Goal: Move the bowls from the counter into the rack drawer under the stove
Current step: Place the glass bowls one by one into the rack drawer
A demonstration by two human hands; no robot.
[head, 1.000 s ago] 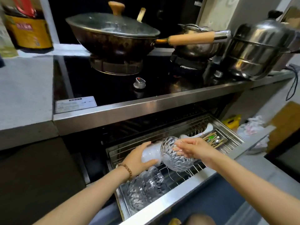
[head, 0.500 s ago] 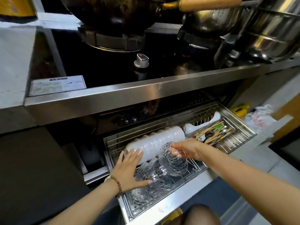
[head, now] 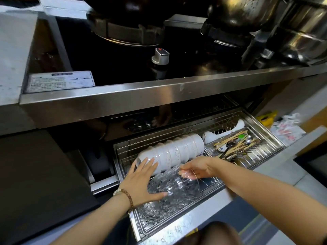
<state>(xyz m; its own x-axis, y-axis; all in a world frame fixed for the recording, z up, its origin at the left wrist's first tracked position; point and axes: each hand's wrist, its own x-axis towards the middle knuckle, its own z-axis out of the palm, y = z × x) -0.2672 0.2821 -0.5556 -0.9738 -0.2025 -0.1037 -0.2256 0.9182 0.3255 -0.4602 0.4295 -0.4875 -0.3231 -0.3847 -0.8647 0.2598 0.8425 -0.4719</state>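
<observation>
Seating cut-glass bowl [head: 184,189] on edge in rack drawer [head: 178,225], beside white bowl row [head: 177,151]. Right grip [head: 200,167] pinches its rim; left grip [head: 141,181] spread flat, bracing other glass bowls [head: 154,209]. Risk as I see it: slick rim slips, glass knocks glass, chips.

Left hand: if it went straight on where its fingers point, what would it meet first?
Probably the row of white bowls. The left hand points its straight fingers at the row's near end and may be touching it; depth is unclear.
</observation>
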